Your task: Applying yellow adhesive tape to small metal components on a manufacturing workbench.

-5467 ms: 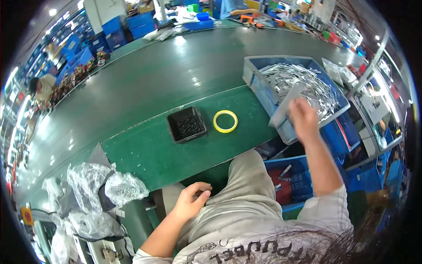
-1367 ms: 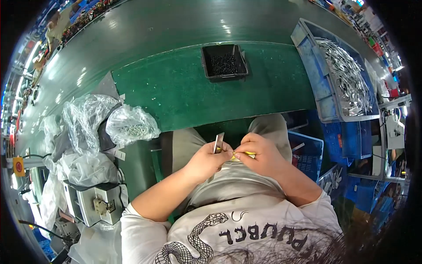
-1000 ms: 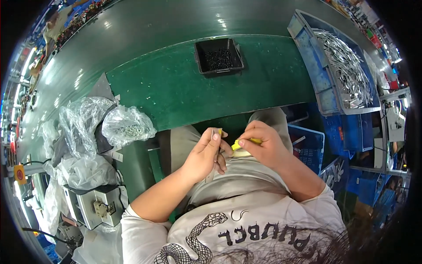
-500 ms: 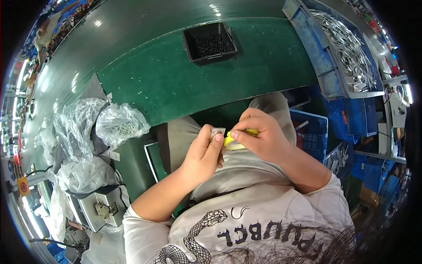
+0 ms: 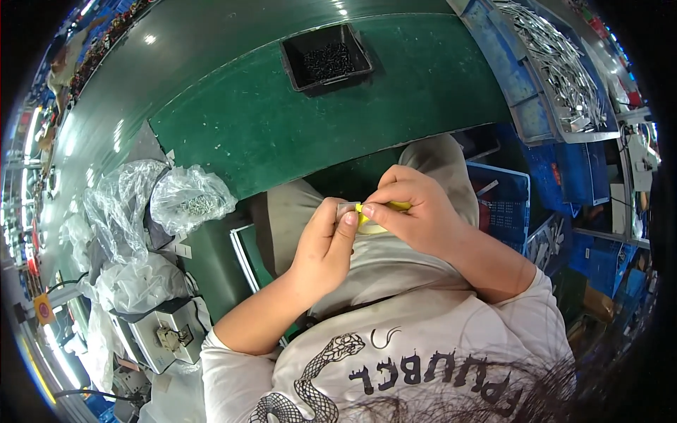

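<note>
Above my lap, my left hand pinches a small flat, pale grey piece between thumb and fingers. What the fingers cover of it is hidden. My right hand is closed on a roll of yellow tape, partly hidden behind the fingers. A bit of yellow shows between the two thumbs, touching the right end of the pale piece. The two hands almost meet at their fingertips.
A black bin of small dark parts stands on the green table. Far right, a blue crate holds many metal strips. Left lie a clear bag of small parts and a boxy grey device. A blue basket stands right of my knee.
My right hand has moved slightly left, bringing yellow tape against the end of the pale piece. The view has shifted a little, so the black bin appears higher and further left.
</note>
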Available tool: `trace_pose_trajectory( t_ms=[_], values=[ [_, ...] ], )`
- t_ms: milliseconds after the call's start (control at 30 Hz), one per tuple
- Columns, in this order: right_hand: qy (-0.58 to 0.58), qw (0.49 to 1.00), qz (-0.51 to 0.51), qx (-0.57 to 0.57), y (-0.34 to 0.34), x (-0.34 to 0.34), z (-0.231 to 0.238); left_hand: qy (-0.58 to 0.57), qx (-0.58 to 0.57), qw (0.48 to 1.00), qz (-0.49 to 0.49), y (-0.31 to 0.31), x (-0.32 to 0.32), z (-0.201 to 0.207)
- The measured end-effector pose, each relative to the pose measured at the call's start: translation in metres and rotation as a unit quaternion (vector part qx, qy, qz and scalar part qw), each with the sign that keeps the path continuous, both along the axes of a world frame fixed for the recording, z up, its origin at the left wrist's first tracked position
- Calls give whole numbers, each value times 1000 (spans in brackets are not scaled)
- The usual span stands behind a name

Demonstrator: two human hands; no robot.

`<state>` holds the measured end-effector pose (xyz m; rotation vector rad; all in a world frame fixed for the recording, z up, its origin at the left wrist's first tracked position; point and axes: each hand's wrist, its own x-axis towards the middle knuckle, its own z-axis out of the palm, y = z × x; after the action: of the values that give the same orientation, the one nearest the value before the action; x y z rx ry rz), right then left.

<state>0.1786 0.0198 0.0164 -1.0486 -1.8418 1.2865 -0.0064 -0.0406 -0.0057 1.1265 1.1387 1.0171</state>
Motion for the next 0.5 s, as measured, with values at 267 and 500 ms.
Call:
trace_pose_trajectory(
  t_ms=[267,500],
  values=[
    [7,1000,4,3,-1,-1,-1,35,32,999,6,-1,0,-2],
    [9,1000,4,11,-1,-1,-1,43,22,999,23,0,1,-2]
  ],
)
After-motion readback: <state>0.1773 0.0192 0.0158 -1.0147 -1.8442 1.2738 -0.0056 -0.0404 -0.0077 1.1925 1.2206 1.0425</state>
